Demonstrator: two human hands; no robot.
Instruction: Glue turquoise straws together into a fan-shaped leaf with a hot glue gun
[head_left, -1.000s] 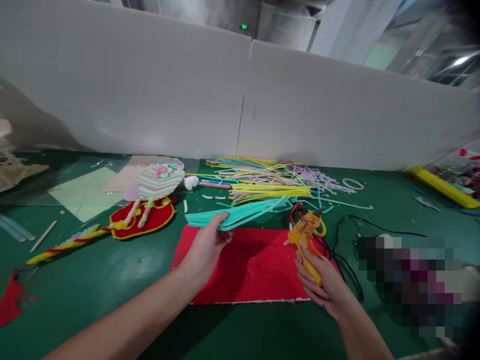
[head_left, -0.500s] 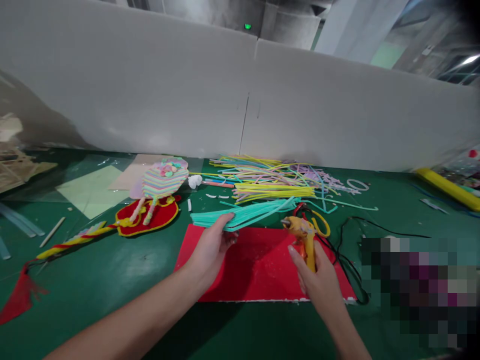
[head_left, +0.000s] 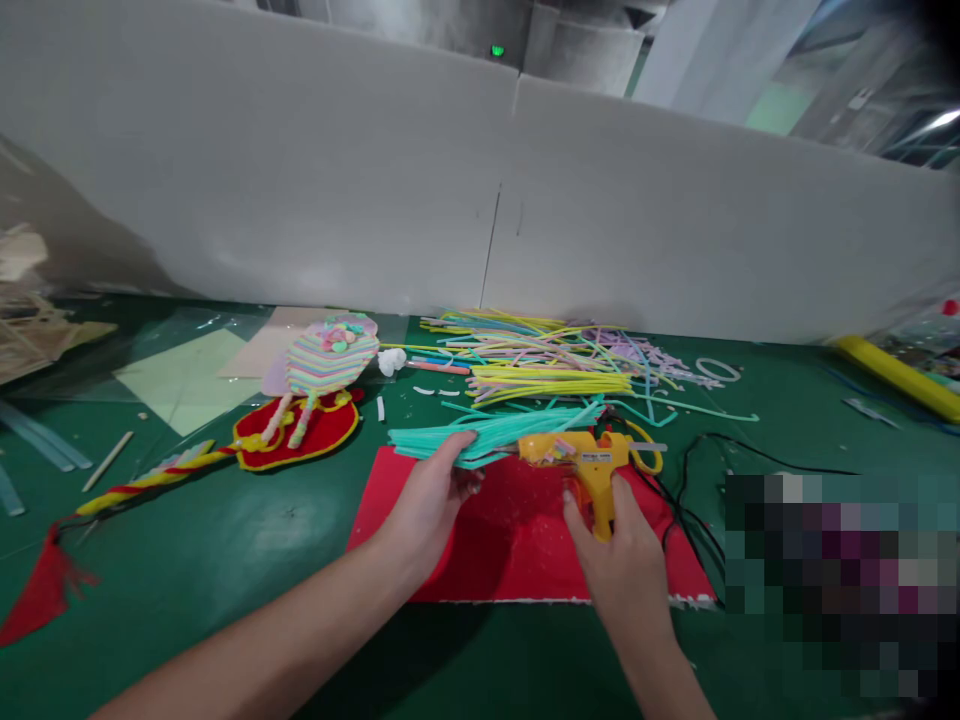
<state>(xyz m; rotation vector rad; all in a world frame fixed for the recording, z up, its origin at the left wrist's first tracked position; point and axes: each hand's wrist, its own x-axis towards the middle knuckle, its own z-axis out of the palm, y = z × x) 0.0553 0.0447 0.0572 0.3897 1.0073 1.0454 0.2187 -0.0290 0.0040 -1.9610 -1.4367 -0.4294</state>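
My left hand (head_left: 439,495) grips a bundle of turquoise pipe cleaners (head_left: 502,430), thumb on top and fingers underneath. My right hand (head_left: 619,545) is wrapped round the handle of a yellow hot glue gun (head_left: 570,450). The gun lies level, its nozzle pointing left and close to the underside of the bundle; whether it touches cannot be made out. A glue stick (head_left: 649,447) pokes out of its back end. Both hands are over a red board (head_left: 517,530) on the green table.
Behind the bundle lie yellow pipe cleaners (head_left: 551,382) and a mixed pile of other colours. A striped round fan (head_left: 330,360) rests on a red, yellow-edged piece (head_left: 300,440) at left. A black cord (head_left: 694,480) loops at right. A grey partition (head_left: 337,170) stands behind.
The glue gun has turned from facing partly toward me to side-on, and its nozzle has moved left to the bundle. My left hand has barely shifted.
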